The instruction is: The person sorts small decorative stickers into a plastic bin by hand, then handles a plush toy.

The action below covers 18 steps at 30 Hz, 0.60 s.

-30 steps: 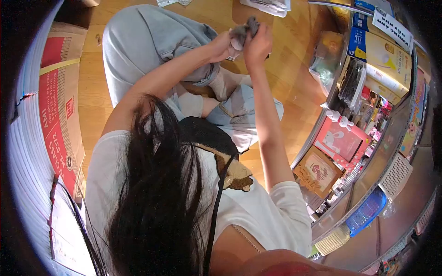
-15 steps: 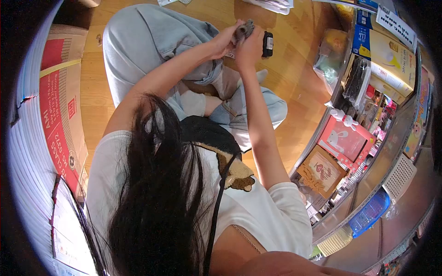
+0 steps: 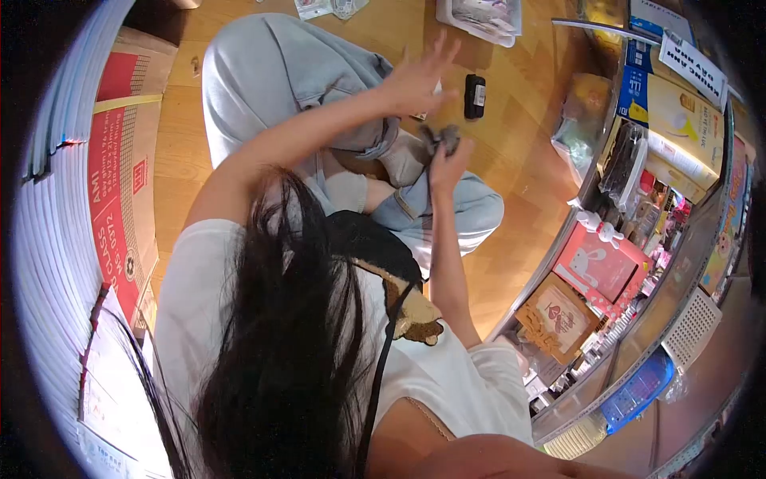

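Note:
I sit cross-legged on a wooden floor (image 3: 519,176) in light jeans. My right hand (image 3: 449,160) is closed around a small grey soft thing (image 3: 441,137), held just above my knees. My left hand (image 3: 416,74) is raised beyond it with fingers spread and holds nothing. A small black device (image 3: 475,96) lies on the floor just right of my left hand. What the grey thing is cannot be told.
Store shelves (image 3: 638,263) packed with boxed goods curve along the right, a red rabbit box (image 3: 594,259) among them. A red and brown cardboard box (image 3: 120,168) stands at the left. Clear plastic packets (image 3: 479,14) lie on the floor ahead.
My left hand has let go of the grey thing and opened out. My right hand has come down toward my lap with the grey thing in it.

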Available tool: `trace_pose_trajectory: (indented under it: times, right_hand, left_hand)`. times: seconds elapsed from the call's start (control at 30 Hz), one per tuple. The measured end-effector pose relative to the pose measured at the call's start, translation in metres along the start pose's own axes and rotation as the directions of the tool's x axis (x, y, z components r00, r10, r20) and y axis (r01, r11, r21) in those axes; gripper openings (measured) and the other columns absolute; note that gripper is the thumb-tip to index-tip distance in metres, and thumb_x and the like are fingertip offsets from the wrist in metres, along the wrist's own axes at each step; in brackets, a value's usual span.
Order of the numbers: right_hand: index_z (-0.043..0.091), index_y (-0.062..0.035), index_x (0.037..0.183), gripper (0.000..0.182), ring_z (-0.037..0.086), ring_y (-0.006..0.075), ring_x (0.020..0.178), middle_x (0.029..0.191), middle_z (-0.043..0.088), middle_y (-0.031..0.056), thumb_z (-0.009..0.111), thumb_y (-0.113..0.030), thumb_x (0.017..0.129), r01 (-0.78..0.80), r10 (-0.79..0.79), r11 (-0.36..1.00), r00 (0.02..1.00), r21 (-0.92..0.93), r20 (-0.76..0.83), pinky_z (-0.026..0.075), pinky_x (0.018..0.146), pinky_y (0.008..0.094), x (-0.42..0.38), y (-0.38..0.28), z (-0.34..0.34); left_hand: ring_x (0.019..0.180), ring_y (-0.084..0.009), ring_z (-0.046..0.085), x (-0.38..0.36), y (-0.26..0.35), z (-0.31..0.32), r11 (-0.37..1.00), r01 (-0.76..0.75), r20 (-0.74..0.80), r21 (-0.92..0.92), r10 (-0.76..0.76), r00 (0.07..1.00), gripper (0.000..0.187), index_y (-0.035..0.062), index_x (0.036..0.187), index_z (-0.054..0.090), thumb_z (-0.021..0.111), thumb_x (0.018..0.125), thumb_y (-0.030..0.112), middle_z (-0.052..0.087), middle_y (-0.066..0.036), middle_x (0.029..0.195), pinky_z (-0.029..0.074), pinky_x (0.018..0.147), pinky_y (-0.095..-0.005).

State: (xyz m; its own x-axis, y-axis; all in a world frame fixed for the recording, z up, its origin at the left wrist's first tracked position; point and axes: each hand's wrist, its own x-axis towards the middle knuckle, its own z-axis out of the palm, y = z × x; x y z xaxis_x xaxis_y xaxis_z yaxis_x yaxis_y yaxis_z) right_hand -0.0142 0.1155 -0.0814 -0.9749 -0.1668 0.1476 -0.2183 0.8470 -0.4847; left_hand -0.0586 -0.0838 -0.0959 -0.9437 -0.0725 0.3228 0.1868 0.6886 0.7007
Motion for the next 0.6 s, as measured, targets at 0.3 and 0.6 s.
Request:
trace_pose_trajectory:
  times: [0.3, 0.6]
  right_hand:
    - [0.053, -0.0027, 0.104, 0.038, 0.051, 0.0358, 0.095, 0.098, 0.054, 0.0162, 0.064, -0.015, 0.070, 0.088, -0.079, 0.974, 0.996, -0.207, 0.052, 0.040, 0.081, 0.0425, 0.002, 0.000, 0.019]
    - [0.055, -0.0008, 0.103, 0.036, 0.051, 0.0368, 0.094, 0.098, 0.055, 0.0171, 0.064, -0.017, 0.072, 0.138, -0.138, 0.971, 0.990, -0.196, 0.013, 0.040, 0.081, 0.0422, 0.002, -0.005, 0.014]
  left_hand:
    - [0.131, -0.0391, 0.024, 0.053, -0.150, -0.050, 0.712, 0.298, 0.003, 0.635, -0.388, 0.921, 0.070, 0.0122, 0.138, 0.027, 0.057, 0.078, 0.030, 0.027, -0.025, 0.139, 0.019, 0.107, -0.0508]
    - [0.129, -0.0418, 0.026, 0.036, -0.175, -0.018, 0.637, 0.294, 0.038, 0.713, -0.454, 0.890, 0.063, 0.0042, 0.139, 0.024, 0.050, 0.088, 0.032, 0.023, -0.029, 0.139, 0.025, 0.105, -0.0442]
